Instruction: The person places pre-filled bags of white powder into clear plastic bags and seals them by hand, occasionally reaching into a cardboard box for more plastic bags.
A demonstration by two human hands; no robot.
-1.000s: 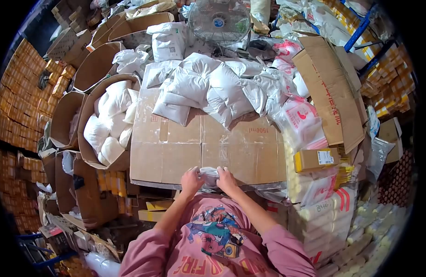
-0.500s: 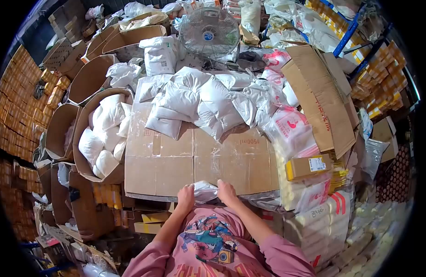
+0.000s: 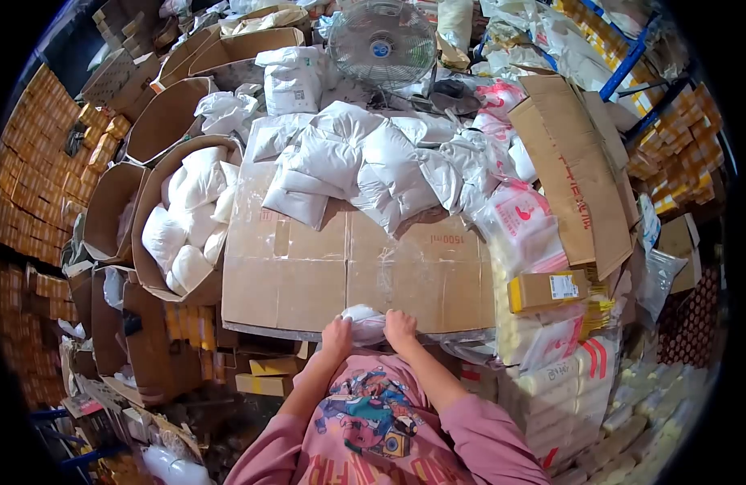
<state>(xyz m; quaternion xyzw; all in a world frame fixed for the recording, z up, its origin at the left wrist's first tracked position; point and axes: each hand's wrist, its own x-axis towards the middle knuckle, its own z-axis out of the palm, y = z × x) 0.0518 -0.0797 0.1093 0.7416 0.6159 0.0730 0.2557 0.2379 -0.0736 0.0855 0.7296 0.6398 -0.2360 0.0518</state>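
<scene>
My left hand point(image 3: 336, 336) and my right hand point(image 3: 401, 330) are closed on the two sides of a white bag point(image 3: 365, 325). The bag lies at the near edge of the cardboard-covered table point(image 3: 292, 283), close to my body. Its lower part is hidden by my hands and the table edge. Farther back on the cardboard, filled white bags point(image 3: 393, 174) lie in a heap, apart from my hands.
Left of the table stands an open carton point(image 3: 150, 267) holding white bags. A fan point(image 3: 381, 48) is behind the heap. On the right are a small brown box point(image 3: 548, 291), pink-printed plastic packs point(image 3: 522, 222) and a leaning cardboard sheet point(image 3: 571, 178).
The view has shifted a little, so the table and heap appear higher. Both hands still hold the white bag, which now looks more bunched up between them.
</scene>
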